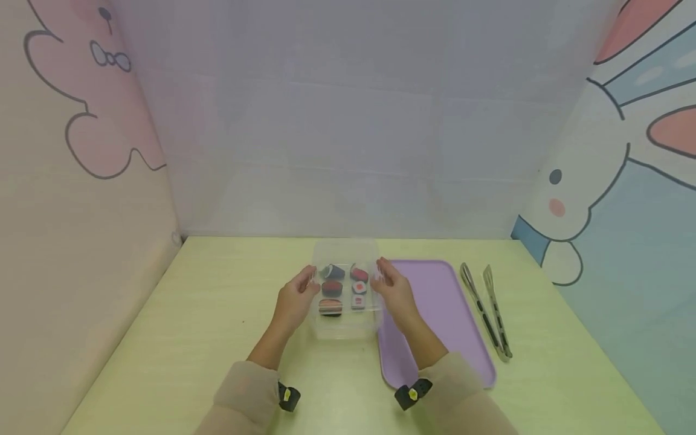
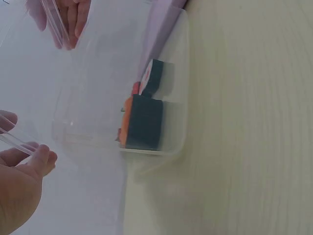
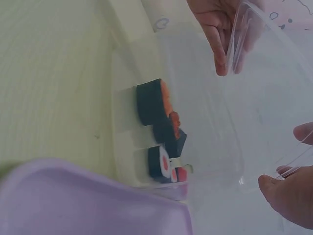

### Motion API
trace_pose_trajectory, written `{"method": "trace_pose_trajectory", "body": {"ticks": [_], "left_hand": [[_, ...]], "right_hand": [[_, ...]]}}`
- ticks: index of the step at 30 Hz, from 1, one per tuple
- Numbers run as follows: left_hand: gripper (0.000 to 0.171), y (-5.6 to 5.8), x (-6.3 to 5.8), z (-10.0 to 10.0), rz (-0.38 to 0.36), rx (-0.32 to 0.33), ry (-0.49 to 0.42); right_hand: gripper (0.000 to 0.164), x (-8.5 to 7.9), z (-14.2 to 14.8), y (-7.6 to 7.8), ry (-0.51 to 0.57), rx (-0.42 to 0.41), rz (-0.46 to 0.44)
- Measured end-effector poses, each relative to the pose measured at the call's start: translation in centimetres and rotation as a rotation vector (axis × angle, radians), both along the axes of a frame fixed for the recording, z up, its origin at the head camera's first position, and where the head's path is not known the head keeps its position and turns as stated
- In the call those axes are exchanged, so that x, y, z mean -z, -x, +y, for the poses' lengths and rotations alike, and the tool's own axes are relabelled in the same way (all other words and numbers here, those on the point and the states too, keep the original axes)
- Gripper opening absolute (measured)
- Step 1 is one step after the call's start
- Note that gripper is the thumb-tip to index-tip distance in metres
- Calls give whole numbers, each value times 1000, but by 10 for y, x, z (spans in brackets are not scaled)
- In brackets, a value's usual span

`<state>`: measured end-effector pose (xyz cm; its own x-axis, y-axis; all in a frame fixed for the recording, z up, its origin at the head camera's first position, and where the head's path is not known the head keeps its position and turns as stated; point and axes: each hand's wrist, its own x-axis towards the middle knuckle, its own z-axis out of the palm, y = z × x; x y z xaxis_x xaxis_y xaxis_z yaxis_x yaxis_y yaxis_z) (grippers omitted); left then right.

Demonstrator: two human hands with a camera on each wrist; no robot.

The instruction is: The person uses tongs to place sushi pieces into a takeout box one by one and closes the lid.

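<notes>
A clear plastic lid (image 1: 346, 251) is pinched at its two short sides, by my left hand (image 1: 293, 302) and my right hand (image 1: 398, 296). Below it sits a clear plastic box (image 1: 342, 332) on the table. Several toy sushi pieces stand inside the box in two columns, among them a dark-wrapped roll with an orange top (image 2: 144, 122) and a white roll with a red centre (image 3: 158, 162). Both wrist views show the lid raised above the box, with fingers and thumbs gripping its rim. Through the clear plastic the sushi stays visible.
Right of the box lies a purple tray (image 1: 435, 302), its left edge close by the box. Metal tongs (image 1: 493, 314) lie beyond the tray's right side. A pale curtain (image 1: 348, 151) stands at the table's back, with printed cartoon panels on both sides.
</notes>
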<state>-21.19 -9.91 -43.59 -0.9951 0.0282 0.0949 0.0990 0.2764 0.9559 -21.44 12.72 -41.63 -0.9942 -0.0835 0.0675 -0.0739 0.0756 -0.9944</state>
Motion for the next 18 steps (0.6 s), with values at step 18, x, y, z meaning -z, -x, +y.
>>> {"method": "trace_pose_trajectory", "body": {"ticks": [18], "left_hand": [[43, 9, 29, 7, 65, -35, 9]], "right_hand": [[64, 32, -19, 9, -164, 147, -66]]}}
